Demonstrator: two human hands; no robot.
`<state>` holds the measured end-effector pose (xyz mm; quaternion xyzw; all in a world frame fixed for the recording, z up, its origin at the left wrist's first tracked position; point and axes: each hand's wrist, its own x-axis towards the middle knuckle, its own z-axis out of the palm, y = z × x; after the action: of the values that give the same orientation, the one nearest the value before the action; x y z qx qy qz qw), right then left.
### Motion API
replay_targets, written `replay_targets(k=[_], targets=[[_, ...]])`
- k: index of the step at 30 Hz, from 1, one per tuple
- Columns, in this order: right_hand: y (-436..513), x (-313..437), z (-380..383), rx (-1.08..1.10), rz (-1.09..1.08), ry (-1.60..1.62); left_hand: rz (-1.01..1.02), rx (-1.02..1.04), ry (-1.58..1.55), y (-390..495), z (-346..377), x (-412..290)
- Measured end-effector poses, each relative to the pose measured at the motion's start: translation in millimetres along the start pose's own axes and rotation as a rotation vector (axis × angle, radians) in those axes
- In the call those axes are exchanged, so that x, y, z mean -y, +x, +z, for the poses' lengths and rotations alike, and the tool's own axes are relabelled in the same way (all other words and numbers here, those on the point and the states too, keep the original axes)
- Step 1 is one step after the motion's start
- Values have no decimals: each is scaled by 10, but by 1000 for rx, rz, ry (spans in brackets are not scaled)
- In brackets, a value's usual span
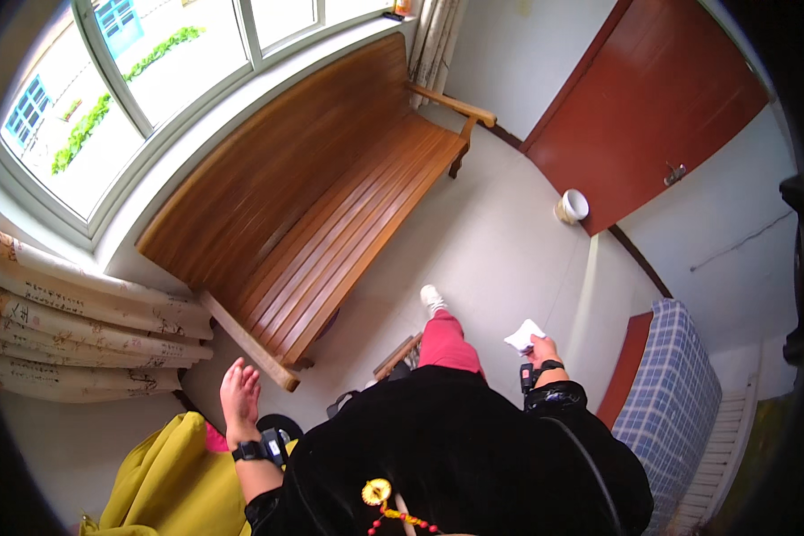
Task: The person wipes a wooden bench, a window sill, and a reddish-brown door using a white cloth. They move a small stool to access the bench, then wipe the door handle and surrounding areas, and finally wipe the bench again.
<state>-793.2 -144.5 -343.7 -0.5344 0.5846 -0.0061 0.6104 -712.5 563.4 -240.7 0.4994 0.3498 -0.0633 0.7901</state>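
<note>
My right hand (543, 350) grips a folded white cloth or tissue (526, 336), held out over the pale floor. Nothing is in my left hand (241, 392), which is raised with its fingers up and slightly apart. It hovers near the end armrest (251, 345) of a long wooden bench (355, 228), without a clear sign of contact. Each wrist carries a strapped dark device. Below, one leg in red trousers (445, 342) ends in a white shoe (432, 298) on the floor.
The bench stands along a window (174, 67) with patterned curtains (80, 321). A white bucket (571, 206) sits by a red door (650, 100). At the right is a surface draped in blue checked cloth (677, 388); yellow fabric (167, 482) lies at the lower left.
</note>
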Motion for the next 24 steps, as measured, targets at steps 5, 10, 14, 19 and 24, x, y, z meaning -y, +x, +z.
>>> replay_targets(k=[5,10,14,19,24], targets=[[519,625,966,200,-55,-50,-48,-189,-79,-20,-68,199],[1162,1460,2127,339,-84,-109,-42,-424,-138,114,300,224],[1581,2147,2920,416,-89,-234,-92,-469,-150,433,1147,-43],[2045,2523,3278,651,-91,-72,48,-225,-33,1094,2406,-523],[2575,2594,3077,441,-11,-270,17,-76,-47,1287,3089,-578]])
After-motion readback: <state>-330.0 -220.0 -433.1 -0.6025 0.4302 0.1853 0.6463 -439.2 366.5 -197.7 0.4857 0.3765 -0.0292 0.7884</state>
